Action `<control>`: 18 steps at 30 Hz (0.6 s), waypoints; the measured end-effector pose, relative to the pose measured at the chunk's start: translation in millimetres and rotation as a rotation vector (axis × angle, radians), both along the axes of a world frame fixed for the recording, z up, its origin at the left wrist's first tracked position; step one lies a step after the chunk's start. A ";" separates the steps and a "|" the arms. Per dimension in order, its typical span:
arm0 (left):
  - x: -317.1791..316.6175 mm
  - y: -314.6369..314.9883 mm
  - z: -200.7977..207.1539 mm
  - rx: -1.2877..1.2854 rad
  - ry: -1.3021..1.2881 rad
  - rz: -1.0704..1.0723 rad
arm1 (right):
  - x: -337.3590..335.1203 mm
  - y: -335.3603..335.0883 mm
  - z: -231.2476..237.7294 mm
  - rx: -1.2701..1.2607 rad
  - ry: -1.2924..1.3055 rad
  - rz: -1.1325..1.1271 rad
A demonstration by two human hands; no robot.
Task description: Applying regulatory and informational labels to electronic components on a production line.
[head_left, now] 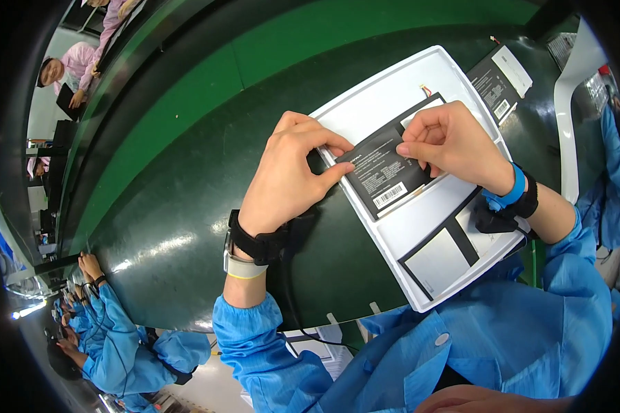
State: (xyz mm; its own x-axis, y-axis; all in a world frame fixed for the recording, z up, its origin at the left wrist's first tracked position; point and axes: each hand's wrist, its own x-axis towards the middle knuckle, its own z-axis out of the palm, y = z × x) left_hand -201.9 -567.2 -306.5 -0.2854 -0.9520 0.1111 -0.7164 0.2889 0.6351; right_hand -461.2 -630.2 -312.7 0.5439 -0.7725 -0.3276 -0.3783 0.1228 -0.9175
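A flat black battery pack (pixel 375 162) with a printed label, a barcode and small red wires at its far end lies tilted across a white tray (pixel 365 96). My left hand (pixel 282 168) pinches the pack's left edge between thumb and fingers. Over the pack's right part, my right hand (pixel 451 141) is closed in a pinch, thumb against fingertips; whatever sits between them is too small or hidden to make out. Nearer my body, a second flat black piece with white panels (pixel 437 261) lies in the same tray, partly covered by my right wrist.
Beyond the tray's right side lies another black battery pack (pixel 499 82) with a white panel. The dark green worktable (pixel 172 199) curves around. A black cord (pixel 289 296) hangs from my left wrist strap. Co-workers in blue sleeves (pixel 110 323) sit at left; others in pink are farther off.
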 end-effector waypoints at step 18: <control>-17.5 12.6 -2.0 -0.023 -0.073 0.055 | -0.7 0.0 0.3 -0.040 0.020 0.021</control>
State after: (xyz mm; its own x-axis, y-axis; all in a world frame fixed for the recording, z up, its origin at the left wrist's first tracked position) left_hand -219.4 -554.6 -308.5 -0.2409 -0.9638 0.1145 -0.7757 0.2621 0.5742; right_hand -461.9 -630.2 -312.4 0.5536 -0.7738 -0.3078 -0.3986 0.0783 -0.9138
